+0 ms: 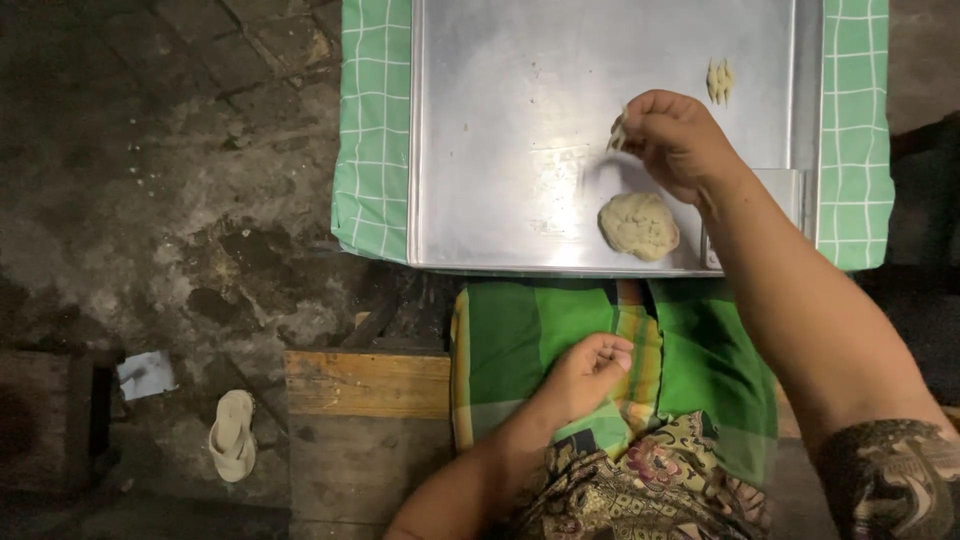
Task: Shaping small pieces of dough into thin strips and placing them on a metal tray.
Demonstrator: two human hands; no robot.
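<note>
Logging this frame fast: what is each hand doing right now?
Left hand: loosely curled, resting on the green cloth in the lap, nothing visible in it.
Right hand: fingers pinched on a small shaped dough piece over the metal tray.

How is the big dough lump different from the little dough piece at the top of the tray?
The dough lump is much bigger than the shaped dough piece. The lump is round and bumpy; the shaped piece is narrow with ridged lines. The lump sits near the metal tray's front edge, just below the right hand; the shaped piece lies farther back by the right rim. Both are pale dough resting on the tray.
</note>
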